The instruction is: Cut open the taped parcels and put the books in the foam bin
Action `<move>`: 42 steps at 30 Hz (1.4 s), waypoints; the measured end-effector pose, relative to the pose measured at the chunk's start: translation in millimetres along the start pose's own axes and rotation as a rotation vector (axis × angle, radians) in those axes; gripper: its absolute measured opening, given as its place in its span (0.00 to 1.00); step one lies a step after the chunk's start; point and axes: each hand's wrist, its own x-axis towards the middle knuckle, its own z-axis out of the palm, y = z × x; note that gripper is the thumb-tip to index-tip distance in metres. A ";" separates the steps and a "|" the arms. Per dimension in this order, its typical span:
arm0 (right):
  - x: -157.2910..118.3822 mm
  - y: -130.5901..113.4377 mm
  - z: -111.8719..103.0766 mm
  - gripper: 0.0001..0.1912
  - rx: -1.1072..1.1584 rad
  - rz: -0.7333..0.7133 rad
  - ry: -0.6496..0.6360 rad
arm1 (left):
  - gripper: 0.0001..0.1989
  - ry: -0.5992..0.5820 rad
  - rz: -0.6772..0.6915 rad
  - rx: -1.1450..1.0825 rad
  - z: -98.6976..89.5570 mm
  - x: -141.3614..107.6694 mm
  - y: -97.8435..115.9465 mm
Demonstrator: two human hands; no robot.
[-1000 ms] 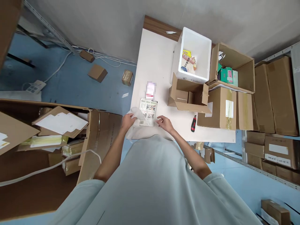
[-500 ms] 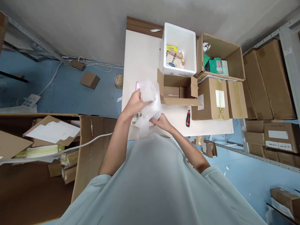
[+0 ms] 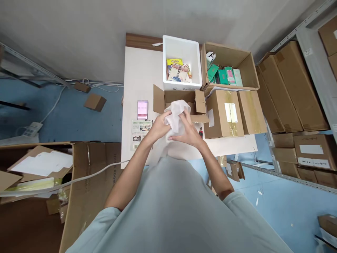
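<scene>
A bundle of translucent white wrapping [image 3: 177, 111], perhaps foam sheet or bubble wrap, is crumpled between my hands. My left hand [image 3: 160, 125] grips its left side, and my right hand [image 3: 189, 130] curls round its right side. Whatever the wrapping may contain is hidden. A tail of it hangs down toward my shirt. Just behind the bundle stands an open cardboard box [image 3: 159, 100] with its flaps spread. To the left lie a phone [image 3: 142, 109] with a lit screen and a printed paper [image 3: 137, 135]. Partly hidden by my right hand is a red and black box cutter [image 3: 200, 132].
A white foam box [image 3: 181, 47] with booklets stands at the back. Beside it is a carton [image 3: 244, 68] of green packs. Taped boxes [image 3: 222, 119] stand at the right of the table [image 3: 131, 77]. A large carton [image 3: 97, 175] is at my left, a shelf [image 3: 302, 35] at right.
The wrapping has moved up to the front of the open box and is more bunched. My right hand has risen to its right side. The phone and the printed paper are now uncovered.
</scene>
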 end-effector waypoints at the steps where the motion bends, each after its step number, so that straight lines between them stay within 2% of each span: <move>1: -0.1 4.1 -1.6 0.44 -0.054 -0.011 -0.029 | 0.25 -0.024 -0.030 -0.090 3.7 4.3 5.4; 3: 0.7 16.3 -6.9 0.29 -0.085 0.007 -0.007 | 0.28 -0.091 -0.077 -0.189 6.9 9.9 14.5; 5: 3.9 31.8 -15.2 0.18 -0.015 0.063 0.098 | 0.34 -0.106 -0.070 -0.161 8.0 9.7 20.0; 9: 21.0 55.3 -33.6 0.18 0.157 0.202 0.386 | 0.58 -0.051 -0.062 0.128 18.6 -1.6 15.7; 10: 27.5 57.6 -37.5 0.19 0.178 0.225 0.451 | 0.58 -0.075 -0.092 0.214 23.4 -4.0 11.6; 11: 34.6 58.6 -41.5 0.20 0.190 0.244 0.509 | 0.51 -0.108 -0.127 0.294 28.3 -5.3 6.7; 13: 49.2 57.9 -50.6 0.23 0.194 0.257 0.608 | 0.28 -0.138 -0.184 0.415 35.3 -3.6 -3.8; 14: 56.2 56.9 -56.4 0.23 0.177 0.249 0.653 | 0.19 -0.111 -0.204 0.438 36.4 -0.4 -8.3; 16: 68.0 54.7 -70.6 0.22 0.102 0.189 0.723 | 0.16 0.005 -0.237 0.376 33.3 10.9 -13.1; 19: 77.7 49.5 -91.9 0.19 -0.024 0.055 0.761 | 0.18 0.204 -0.224 0.091 21.0 40.1 -6.0; 22: 80.0 41.3 -98.3 0.19 -0.138 -0.037 0.731 | 0.28 0.359 -0.056 -0.153 11.0 80.9 10.5; 25: 84.1 36.7 -82.9 0.18 -0.313 -0.139 0.604 | 0.31 0.437 0.094 -0.228 6.2 120.2 18.3; 27: 91.5 40.6 -64.6 0.20 -0.422 -0.188 0.447 | 0.33 0.397 0.102 -0.107 3.5 135.6 13.4; 29: 101.5 51.2 -45.4 0.26 -0.498 -0.183 0.230 | 0.36 0.300 0.047 0.157 0.0 137.9 1.5; 32: 114.0 72.8 -23.9 0.31 -0.564 -0.067 -0.167 | 0.42 0.182 -0.093 0.538 -7.6 119.7 -23.4; 34: 115.8 83.6 -17.7 0.31 -0.585 0.010 -0.326 | 0.46 0.163 -0.138 0.632 -14.2 99.0 -40.1; 36: 110.0 87.2 -17.2 0.29 -0.588 0.037 -0.310 | 0.46 0.206 -0.119 0.643 -21.6 76.1 -54.9; 38: 95.8 83.2 -18.7 0.25 -0.558 0.013 -0.175 | 0.40 0.322 -0.098 0.630 -28.9 52.8 -68.6; 40: 73.2 74.7 -16.6 0.21 -0.490 -0.034 -0.044 | 0.35 0.459 -0.135 0.606 -34.5 30.0 -83.1; 42: 44.9 66.0 -5.7 0.22 -0.417 -0.070 -0.040 | 0.31 0.541 -0.215 0.577 -36.3 8.6 -100.3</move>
